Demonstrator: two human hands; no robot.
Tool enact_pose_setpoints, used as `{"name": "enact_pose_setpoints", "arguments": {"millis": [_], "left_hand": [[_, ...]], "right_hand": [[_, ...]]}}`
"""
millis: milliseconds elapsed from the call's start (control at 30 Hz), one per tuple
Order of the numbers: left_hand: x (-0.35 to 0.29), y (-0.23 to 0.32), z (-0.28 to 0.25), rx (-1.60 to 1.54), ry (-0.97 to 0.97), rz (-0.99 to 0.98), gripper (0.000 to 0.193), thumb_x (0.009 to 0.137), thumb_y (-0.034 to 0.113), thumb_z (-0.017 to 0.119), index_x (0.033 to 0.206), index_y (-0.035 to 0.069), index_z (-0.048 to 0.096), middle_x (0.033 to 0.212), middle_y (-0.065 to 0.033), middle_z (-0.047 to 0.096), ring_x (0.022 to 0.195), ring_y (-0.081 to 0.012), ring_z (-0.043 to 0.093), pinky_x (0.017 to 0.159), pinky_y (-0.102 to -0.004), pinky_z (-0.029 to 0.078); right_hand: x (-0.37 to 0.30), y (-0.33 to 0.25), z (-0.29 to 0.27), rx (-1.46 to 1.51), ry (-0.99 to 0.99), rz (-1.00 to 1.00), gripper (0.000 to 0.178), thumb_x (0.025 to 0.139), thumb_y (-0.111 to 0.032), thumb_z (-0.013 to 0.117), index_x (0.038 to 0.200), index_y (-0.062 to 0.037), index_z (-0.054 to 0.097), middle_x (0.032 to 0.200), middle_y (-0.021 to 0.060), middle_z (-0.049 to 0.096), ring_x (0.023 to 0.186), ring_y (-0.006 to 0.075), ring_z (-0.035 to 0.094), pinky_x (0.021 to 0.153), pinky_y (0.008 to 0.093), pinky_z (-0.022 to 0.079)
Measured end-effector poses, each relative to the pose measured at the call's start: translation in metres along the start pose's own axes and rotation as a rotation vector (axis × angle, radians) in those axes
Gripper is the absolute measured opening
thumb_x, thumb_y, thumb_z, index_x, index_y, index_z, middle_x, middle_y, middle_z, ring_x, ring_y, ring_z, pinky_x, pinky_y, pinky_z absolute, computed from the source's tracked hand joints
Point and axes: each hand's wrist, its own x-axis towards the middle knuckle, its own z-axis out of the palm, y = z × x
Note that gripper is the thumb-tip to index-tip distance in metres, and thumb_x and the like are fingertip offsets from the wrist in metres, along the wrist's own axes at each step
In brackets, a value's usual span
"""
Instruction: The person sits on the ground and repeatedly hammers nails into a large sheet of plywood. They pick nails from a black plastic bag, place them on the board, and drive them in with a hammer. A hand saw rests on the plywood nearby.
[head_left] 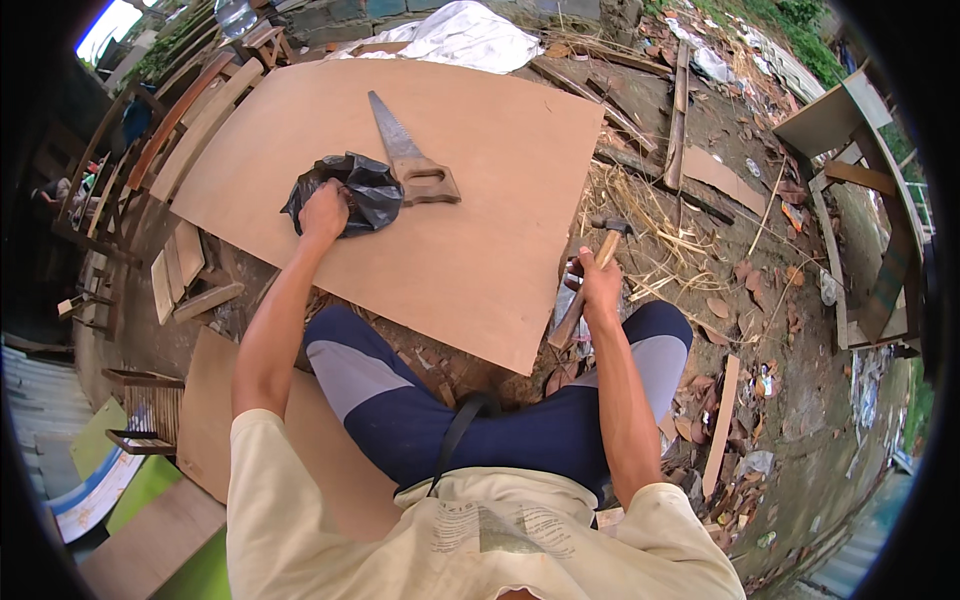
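My left hand [325, 210] reaches down into the opening of a crumpled black plastic bag [372, 194], which hides its fingertips. The bag rests on a large brown plywood sheet [480, 130]. Touching the bag's right side, a hand saw [400, 143] lies flat, its wooden handle toward me and its blade pointing away. Beyond the sheet's right edge, my right hand [599, 282] is closed around the wooden handle of a hammer [608, 245]. The dark hammer head points up and away, and the handle's end shows below my fist.
Wooden frames and boards [205, 130] stand at the left. A white cloth [455, 38] lies behind the sheet. Straw [650, 230], dry leaves and wood strips [722, 425] litter the ground at right. A wooden cabinet-like frame [870, 190] stands far right. Another board [215, 400] lies by my left leg.
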Motion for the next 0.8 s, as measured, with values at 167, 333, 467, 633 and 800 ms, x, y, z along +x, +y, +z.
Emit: {"name": "enact_pose_setpoints", "arguments": {"millis": [167, 333, 467, 633, 800], "left_hand": [[-0.007, 0.001, -0.006, -0.212, 0.173, -0.079, 0.022, 0.103, 0.023, 0.054, 0.114, 0.006, 0.063, 0.104, -0.0153, 0.075, 0.098, -0.0367, 0.072, 0.084, -0.0477, 0.055], [-0.046, 0.008, -0.013, -0.674, 0.414, -0.075, 0.016, 0.103, 0.014, 0.059, 0.11, 0.0, 0.061, 0.095, -0.0105, 0.074, 0.083, -0.0188, 0.072, 0.071, -0.0317, 0.057], [-0.083, 0.053, 0.001, -0.913, 0.374, -0.063, 0.013, 0.102, 0.01, 0.061, 0.11, 0.0, 0.063, 0.092, -0.0085, 0.073, 0.076, -0.0127, 0.069, 0.067, -0.0267, 0.056], [-0.114, 0.078, -0.014, -1.065, 0.302, -0.234, 0.017, 0.1, 0.01, 0.063, 0.111, -0.003, 0.063, 0.094, -0.0092, 0.072, 0.078, -0.0125, 0.068, 0.07, -0.0261, 0.057], [-0.146, 0.07, -0.008, -1.161, 0.635, -0.58, 0.018, 0.101, 0.013, 0.064, 0.112, -0.001, 0.064, 0.099, -0.0077, 0.072, 0.084, -0.0139, 0.067, 0.079, -0.0272, 0.053]], "right_hand": [[-0.008, 0.018, 0.0, 0.109, -0.104, 0.181, 0.029, 0.097, -0.027, 0.073, 0.104, -0.0009, 0.064, 0.096, 0.0064, 0.07, 0.081, 0.0176, 0.066, 0.071, 0.0343, 0.055], [-0.021, 0.019, 0.008, 0.019, -0.152, 0.24, 0.025, 0.095, -0.026, 0.076, 0.1, -0.0039, 0.064, 0.092, 0.003, 0.067, 0.082, 0.0141, 0.06, 0.073, 0.0315, 0.05], [-0.001, 0.04, 0.001, 0.086, -0.114, 0.193, 0.027, 0.089, -0.018, 0.081, 0.1, -0.006, 0.06, 0.09, 0.0008, 0.062, 0.079, 0.013, 0.057, 0.074, 0.0308, 0.048], [-0.005, 0.028, 0.006, 0.079, -0.151, 0.244, 0.026, 0.088, -0.008, 0.079, 0.102, -0.0064, 0.057, 0.094, 0.0003, 0.059, 0.087, 0.0133, 0.056, 0.078, 0.0289, 0.045], [0.004, 0.034, 0.011, 0.122, -0.11, 0.174, 0.019, 0.092, -0.005, 0.073, 0.1, -0.0077, 0.056, 0.089, -0.0008, 0.057, 0.081, 0.013, 0.054, 0.075, 0.0295, 0.044]]}}
